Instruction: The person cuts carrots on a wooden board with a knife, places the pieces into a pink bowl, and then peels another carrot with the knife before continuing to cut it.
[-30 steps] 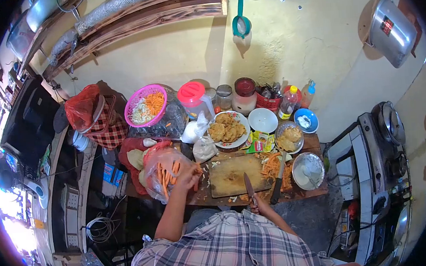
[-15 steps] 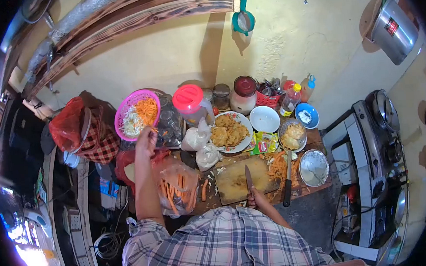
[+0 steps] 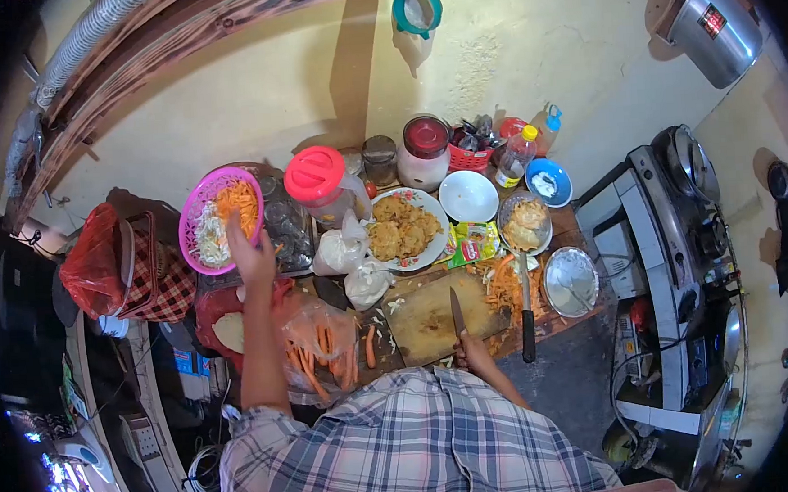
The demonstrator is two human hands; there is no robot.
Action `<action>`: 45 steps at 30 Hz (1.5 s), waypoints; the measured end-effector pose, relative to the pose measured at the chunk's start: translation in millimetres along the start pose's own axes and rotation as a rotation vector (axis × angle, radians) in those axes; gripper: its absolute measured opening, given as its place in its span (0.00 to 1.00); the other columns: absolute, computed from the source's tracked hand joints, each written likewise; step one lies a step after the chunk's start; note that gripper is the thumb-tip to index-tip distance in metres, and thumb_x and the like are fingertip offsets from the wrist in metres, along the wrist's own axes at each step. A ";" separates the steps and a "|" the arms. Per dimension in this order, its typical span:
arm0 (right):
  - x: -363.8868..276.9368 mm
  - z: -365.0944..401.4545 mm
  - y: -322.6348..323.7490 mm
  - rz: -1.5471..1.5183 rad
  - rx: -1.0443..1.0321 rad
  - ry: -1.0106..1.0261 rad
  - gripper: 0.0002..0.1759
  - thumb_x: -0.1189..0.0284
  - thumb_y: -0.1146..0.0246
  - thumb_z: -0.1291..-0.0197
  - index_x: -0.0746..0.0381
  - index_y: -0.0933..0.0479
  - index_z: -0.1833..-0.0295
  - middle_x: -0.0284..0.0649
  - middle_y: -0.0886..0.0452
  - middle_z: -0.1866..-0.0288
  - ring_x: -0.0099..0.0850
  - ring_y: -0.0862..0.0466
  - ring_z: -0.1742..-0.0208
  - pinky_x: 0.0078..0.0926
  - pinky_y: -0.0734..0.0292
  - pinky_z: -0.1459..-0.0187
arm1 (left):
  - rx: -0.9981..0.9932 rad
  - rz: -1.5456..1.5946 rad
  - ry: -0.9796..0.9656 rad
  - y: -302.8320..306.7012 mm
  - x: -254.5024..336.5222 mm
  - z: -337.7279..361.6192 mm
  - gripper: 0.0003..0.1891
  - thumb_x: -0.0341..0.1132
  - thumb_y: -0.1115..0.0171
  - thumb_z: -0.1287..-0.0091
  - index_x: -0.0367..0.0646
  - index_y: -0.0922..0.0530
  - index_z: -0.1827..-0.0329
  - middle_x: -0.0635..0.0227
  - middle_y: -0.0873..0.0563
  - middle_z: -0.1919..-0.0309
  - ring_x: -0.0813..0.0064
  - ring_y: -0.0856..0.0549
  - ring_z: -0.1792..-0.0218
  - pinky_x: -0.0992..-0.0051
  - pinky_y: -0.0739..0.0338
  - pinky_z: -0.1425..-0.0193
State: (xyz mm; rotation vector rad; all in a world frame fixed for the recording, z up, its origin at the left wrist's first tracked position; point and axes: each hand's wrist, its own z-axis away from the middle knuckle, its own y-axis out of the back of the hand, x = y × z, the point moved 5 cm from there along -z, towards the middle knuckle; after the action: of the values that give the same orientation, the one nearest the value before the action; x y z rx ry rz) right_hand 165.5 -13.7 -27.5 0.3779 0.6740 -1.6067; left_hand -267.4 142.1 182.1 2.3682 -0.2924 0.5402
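This is a cramped kitchen. A wooden cutting board with a knife over it lies on a crowded table. Behind the board are a plate of fritters and jars. Left of it is a pink basket of shredded vegetables, and right of it a gas stove.

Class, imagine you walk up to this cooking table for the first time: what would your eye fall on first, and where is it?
The bright pink basket of orange and white shredded vegetables at the back left stands out, the left hand raised at its rim. Nearer the person, the right hand grips a knife over the wooden cutting board, with golden fritters on a plate behind it.
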 end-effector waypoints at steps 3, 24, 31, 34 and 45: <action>3.8 0.9 10.9 0.040 0.018 0.019 0.24 0.48 0.55 0.30 0.60 0.33 0.65 0.28 0.41 0.85 0.21 0.42 0.88 0.21 0.49 0.86 | -0.130 0.200 0.129 13.0 40.5 68.2 0.23 0.23 0.40 0.43 0.33 0.31 0.42 0.53 0.25 0.50 0.61 0.24 0.53 0.67 0.29 0.47; 40.2 21.7 87.3 0.378 -0.081 0.213 0.19 0.56 0.53 0.30 0.59 0.29 0.64 0.30 0.34 0.82 0.21 0.33 0.84 0.21 0.39 0.82 | -0.599 0.169 0.348 -9.1 134.9 281.3 0.12 0.31 0.36 0.47 0.33 0.19 0.63 0.52 0.17 0.65 0.52 0.19 0.65 0.60 0.25 0.59; 9.2 46.2 76.8 0.929 0.148 0.687 0.18 0.60 0.51 0.31 0.66 0.27 0.54 0.48 0.25 0.79 0.41 0.24 0.78 0.37 0.31 0.74 | -0.841 0.153 0.134 -65.3 182.7 307.2 0.11 0.36 0.37 0.43 0.41 0.17 0.61 0.49 0.17 0.70 0.51 0.17 0.66 0.59 0.24 0.63; -3.5 57.4 55.1 0.942 0.118 0.751 0.18 0.62 0.51 0.33 0.68 0.29 0.56 0.60 0.23 0.70 0.60 0.23 0.68 0.50 0.29 0.66 | -0.850 0.157 0.076 -72.6 186.1 312.2 0.10 0.36 0.37 0.43 0.44 0.17 0.60 0.51 0.17 0.70 0.51 0.17 0.67 0.58 0.24 0.64; 3.8 19.3 31.5 1.233 0.037 0.587 0.19 0.62 0.52 0.33 0.69 0.28 0.53 0.62 0.21 0.66 0.59 0.21 0.61 0.51 0.27 0.58 | -0.956 0.204 -0.043 -82.3 174.3 311.0 0.10 0.37 0.41 0.41 0.39 0.18 0.66 0.54 0.21 0.75 0.53 0.19 0.71 0.58 0.24 0.66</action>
State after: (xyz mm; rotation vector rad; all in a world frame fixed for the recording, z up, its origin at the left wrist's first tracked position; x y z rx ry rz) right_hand 198.4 -29.8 -21.3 1.0628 0.6270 -0.3131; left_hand 9.7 -15.1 2.1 1.4286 -0.6493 0.3260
